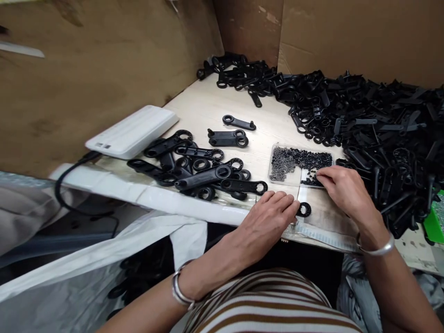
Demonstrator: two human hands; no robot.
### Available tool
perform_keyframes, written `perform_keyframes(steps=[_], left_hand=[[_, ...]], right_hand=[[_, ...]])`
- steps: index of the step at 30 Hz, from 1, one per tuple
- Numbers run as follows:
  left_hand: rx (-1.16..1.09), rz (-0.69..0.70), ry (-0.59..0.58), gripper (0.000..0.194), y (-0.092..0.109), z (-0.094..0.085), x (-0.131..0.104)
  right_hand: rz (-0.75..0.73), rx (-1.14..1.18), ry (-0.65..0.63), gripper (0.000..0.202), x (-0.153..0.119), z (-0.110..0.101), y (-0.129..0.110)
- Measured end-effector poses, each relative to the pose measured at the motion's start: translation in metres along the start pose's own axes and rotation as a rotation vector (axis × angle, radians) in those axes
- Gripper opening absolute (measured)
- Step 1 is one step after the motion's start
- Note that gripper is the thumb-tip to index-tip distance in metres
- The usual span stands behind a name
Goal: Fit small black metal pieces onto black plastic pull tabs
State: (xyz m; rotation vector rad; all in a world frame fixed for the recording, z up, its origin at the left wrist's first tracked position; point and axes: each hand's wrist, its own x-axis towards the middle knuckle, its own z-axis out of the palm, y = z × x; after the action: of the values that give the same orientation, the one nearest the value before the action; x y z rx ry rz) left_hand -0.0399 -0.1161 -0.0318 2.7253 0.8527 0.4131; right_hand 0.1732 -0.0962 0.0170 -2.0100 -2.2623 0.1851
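My left hand (272,212) is closed over a black plastic arm at the table's front edge. Only the arm's ring end (304,209) shows beyond my fingers; the rest is hidden. My right hand (347,187) reaches over the near right corner of a shallow clear tray (285,179), thumb and forefinger pinched together. Anything between those fingertips is too small to make out. Inside the tray, small silver metal pieces (281,164) lie at the left and tiny black pieces (314,159) at the right.
Left of my hands lies a loose cluster of black arms (204,178), with a few separate arms (228,138) behind it. A cabled white box (133,132) stands at the left. One large black heap (374,111) covers the back right. Cardboard walls (360,37) enclose the table.
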Motion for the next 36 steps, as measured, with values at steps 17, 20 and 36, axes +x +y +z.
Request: perform_keyframes(steps=[17, 20, 36], left_hand=[[0.031, -0.150, -0.114, 0.024, -0.049, -0.064, 0.076], [0.124, -0.162, -0.207, 0.026, -0.048, -0.059, 0.102], [0.209, -0.216, -0.235, 0.029, -0.050, -0.044, 0.139]], right_hand=[[-0.113, 0.080, -0.029, 0.018, 0.025, 0.000, 0.006], [-0.005, 0.346, 0.065, 0.011, 0.015, -0.005, 0.016], [0.227, 0.907, 0.281, 0.017, -0.029, -0.001, 0.031]])
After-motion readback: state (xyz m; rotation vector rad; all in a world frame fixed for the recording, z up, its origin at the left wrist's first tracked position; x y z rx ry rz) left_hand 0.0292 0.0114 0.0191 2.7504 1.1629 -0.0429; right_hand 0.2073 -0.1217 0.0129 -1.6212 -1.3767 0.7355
